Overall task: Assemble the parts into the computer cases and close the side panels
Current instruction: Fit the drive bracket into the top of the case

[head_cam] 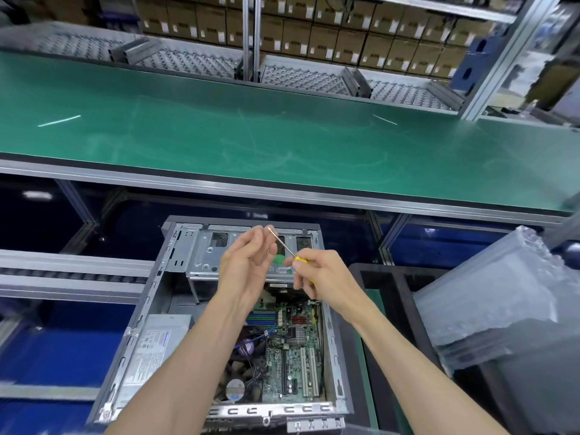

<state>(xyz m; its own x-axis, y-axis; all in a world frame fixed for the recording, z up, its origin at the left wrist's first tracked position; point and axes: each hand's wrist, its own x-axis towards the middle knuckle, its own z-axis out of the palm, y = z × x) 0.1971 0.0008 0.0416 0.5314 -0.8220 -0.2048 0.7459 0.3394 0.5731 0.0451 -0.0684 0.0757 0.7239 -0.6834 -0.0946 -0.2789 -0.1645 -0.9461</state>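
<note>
Both hands are up over the open computer case (219,324), which lies on its side at 6 o'clock in view, side panel off, motherboard (292,350) exposed. Right hand (317,277) grips the screwdriver (284,244) by its yellow handle, fingers curled round it. Shaft's long axis runs from the handle toward 10 o'clock, tip ending at the left hand (248,265). Left fingers (262,238) are loosely curled, tips touching or pinching the tip; possibly seating a screw, too small to tell. Drive cage (204,255) sits directly below the hands, at the case's 12 o'clock end. My read: next move is tip-down into the cage or board, so the shaft must swing from near-level to vertical. Right hand leads. No side panel identifiable.
</note>
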